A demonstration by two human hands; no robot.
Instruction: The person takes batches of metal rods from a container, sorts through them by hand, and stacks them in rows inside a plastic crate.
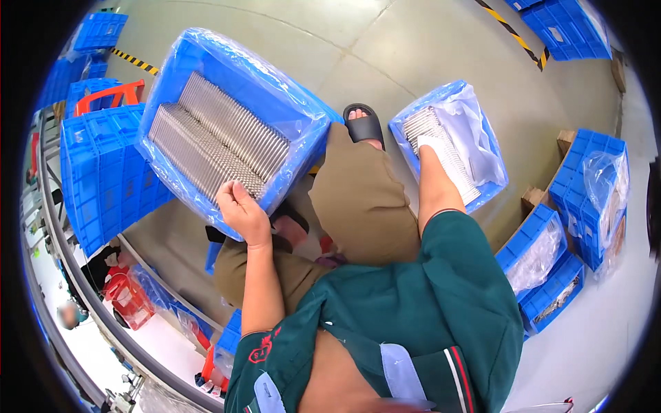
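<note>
A large blue crate [234, 51] lined with clear plastic stands tilted at my left, with long rows of thin silvery metal pieces [237, 113] packed inside. At its near edge, beside the closest metal pieces, is my left hand [242, 213], bare, with the fingers curled in; anything in them is too small to make out. My right arm reaches down into a smaller blue crate [497, 153], also lined with plastic. My right hand [428, 142], covered in white, lies over similar metal pieces [451, 155] there; its fingers are hard to make out.
Stacked blue crates [113, 179] and a red chair [110, 96] stand at far left. More blue crates [585, 199] with plastic bags line the right side. My foot in a black sandal [365, 125] is between the two crates. A metal rail [89, 289] runs along the left.
</note>
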